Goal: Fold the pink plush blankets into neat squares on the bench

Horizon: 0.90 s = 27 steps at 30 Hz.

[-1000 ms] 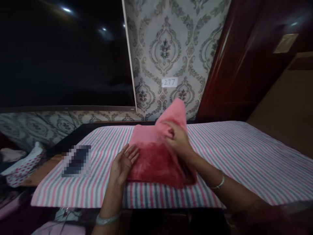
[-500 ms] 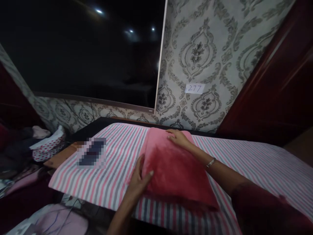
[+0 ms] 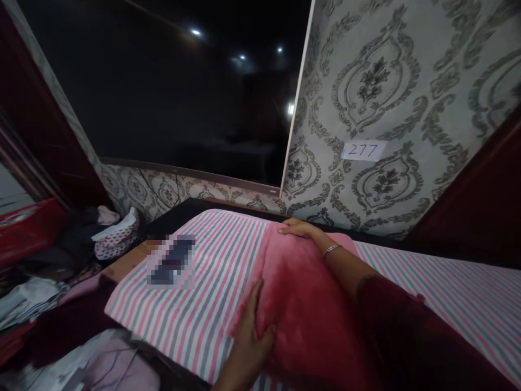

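Note:
A folded plush cloth [image 3: 305, 293], light pink at the far end and deeper red nearer me, lies on a striped pink, grey and white sheet [image 3: 195, 304]. Whether it is a garment or a blanket I cannot tell. My left hand [image 3: 252, 336] rests along its left edge, with the thumb apart from the fingers. At the far left corner, my right hand [image 3: 301, 228] lies on top with its fingers stretched out. My right sleeve and forearm hide part of the cloth's right side.
A blurred-out rectangular object [image 3: 173, 260] lies on the sheet's left part. Behind stand a large dark television screen [image 3: 183, 98] and a patterned wall with a "277" label [image 3: 363, 150]. Piled clothes [image 3: 36, 298] and a dotted white bag [image 3: 116, 239] are at left.
My view has turned, so the scene sits further right. My right hand has moved left across the cloth to its far left corner. My left hand stays at the left edge.

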Each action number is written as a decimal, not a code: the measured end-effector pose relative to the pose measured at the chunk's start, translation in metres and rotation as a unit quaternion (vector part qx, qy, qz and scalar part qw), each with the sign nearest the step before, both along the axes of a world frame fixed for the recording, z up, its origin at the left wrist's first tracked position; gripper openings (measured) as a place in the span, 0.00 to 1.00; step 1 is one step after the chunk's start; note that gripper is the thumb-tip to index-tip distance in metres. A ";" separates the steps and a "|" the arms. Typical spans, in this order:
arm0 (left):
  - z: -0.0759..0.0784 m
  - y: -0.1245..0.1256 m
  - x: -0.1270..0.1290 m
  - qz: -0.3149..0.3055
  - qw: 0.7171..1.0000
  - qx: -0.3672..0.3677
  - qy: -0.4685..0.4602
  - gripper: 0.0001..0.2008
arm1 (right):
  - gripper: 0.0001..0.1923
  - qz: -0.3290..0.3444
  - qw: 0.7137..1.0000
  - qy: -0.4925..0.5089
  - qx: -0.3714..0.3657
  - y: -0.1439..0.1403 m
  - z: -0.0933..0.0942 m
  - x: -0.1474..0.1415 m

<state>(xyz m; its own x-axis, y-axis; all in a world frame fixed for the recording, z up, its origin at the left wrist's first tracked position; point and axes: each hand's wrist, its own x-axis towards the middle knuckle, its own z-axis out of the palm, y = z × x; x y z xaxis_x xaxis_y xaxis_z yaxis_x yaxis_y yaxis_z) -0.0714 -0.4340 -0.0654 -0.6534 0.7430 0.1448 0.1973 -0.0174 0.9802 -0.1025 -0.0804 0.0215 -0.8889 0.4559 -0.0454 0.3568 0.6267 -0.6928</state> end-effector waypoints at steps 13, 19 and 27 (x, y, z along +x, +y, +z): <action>0.001 0.002 -0.040 0.116 0.990 -0.022 0.076 0.31 | 0.08 -0.063 0.998 0.013 0.011 0.008 -0.028 -0.034; -0.002 -0.012 -0.044 0.107 0.992 -0.049 0.037 0.30 | 0.18 -0.042 0.998 -0.041 -0.031 0.017 -0.019 -0.022; 0.023 0.004 -0.064 0.042 0.989 -0.127 -0.059 0.43 | 0.17 -0.054 0.993 -0.066 -0.080 0.021 0.008 -0.012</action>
